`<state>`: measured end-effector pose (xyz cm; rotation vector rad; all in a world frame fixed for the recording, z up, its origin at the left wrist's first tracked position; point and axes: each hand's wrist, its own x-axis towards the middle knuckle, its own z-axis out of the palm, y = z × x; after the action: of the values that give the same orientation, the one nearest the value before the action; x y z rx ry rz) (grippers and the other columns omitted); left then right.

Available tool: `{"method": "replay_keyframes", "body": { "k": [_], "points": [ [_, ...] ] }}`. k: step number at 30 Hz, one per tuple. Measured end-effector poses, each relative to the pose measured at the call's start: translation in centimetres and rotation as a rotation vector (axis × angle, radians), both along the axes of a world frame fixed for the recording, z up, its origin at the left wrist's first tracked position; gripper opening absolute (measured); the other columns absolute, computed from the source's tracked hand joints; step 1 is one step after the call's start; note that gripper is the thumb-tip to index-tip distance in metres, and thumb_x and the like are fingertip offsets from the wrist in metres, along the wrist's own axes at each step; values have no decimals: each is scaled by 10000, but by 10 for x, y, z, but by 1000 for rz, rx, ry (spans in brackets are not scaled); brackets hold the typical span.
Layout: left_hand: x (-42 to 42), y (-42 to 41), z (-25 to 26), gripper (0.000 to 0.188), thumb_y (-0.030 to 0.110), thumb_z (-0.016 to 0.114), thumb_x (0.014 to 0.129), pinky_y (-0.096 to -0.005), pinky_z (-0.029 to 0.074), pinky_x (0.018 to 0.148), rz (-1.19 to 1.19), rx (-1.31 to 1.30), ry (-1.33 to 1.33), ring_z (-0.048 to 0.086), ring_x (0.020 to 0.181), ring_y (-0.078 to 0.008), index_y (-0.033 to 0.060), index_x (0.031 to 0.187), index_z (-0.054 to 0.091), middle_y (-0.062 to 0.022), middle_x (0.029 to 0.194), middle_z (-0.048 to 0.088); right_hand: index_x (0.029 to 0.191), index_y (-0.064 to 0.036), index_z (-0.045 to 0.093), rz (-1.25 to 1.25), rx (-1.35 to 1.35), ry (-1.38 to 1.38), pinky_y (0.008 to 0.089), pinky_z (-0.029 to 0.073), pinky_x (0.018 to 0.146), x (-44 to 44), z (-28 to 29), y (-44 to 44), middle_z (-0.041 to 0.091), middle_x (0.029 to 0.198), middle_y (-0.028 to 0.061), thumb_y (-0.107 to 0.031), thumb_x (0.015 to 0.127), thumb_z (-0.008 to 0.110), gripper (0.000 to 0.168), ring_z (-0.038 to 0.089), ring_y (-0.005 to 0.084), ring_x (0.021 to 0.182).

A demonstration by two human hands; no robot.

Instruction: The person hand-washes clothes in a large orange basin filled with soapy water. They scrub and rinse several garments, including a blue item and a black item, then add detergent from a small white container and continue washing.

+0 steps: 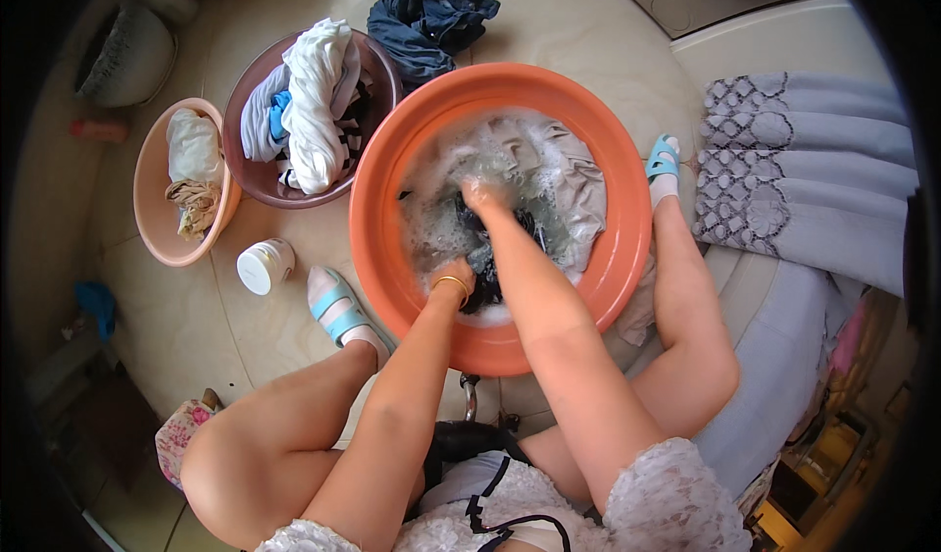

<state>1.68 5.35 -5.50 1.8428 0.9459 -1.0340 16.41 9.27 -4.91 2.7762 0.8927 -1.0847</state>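
Observation:
A large orange plastic basin (621, 280) stands on the floor between my feet, filled with sudsy water. My left hand (454, 275), with a gold bangle at the wrist, grips a dark garment (487, 283) near the basin's front side. Farther in, my right hand (487, 193) is blurred and partly in the water, at the far end of the same dark cloth. Whether its fingers are closed on the cloth is hard to see. A greyish-beige garment (581, 184) lies soaked along the basin's right and far side, partly under foam.
Left of the basin are a maroon basin (242, 177) of clothes, a peach basin (158, 221) with cloths and a white lidded jar (265, 266). Dark blue clothing (430, 26) lies behind. A grey lace-edged cover (831, 177) hangs over furniture at right.

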Motion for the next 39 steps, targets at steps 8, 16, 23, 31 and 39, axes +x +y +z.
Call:
{"method": "replay_keyframes", "body": {
  "k": [8,16,23,31,39],
  "points": [
    [-3,-1,-17,391,205,492,874,-410,475,943,178,160,-56,573,1154,-322,57,1222,590,-167,1255,588,1160,-122,641,7,713,-30,420,453,888,9,50,-113,592,1173,163,-230,895,585,292,586,364,1011],
    [-10,-8,-39,501,234,432,911,-422,383,1036,-137,143,-219,494,1237,-351,66,1383,431,-183,1357,502,1167,-302,610,445,351,-312,464,432,813,-68,25,-89,410,1303,113,-406,842,628,342,542,329,938],
    [-14,-21,-55,400,162,374,937,-444,450,964,166,0,-82,539,1177,-375,26,1283,519,-206,1310,531,1066,-107,692,303,-3,-185,423,518,745,-38,-26,-17,635,1137,209,-280,837,544,322,668,330,886],
    [-7,0,-35,327,129,472,870,-438,479,925,111,28,-91,578,1128,-363,10,1116,652,-209,1212,597,1123,-34,648,-488,578,467,370,453,909,40,19,-46,629,1140,229,-276,848,602,369,598,349,1064],
    [-4,-6,-38,399,195,476,883,-419,422,992,-10,172,-260,555,1174,-336,17,1216,605,-208,1238,585,1246,-353,574,282,439,-329,434,405,857,-64,74,-125,470,1336,67,-263,842,652,422,511,328,990]
  ]
}}
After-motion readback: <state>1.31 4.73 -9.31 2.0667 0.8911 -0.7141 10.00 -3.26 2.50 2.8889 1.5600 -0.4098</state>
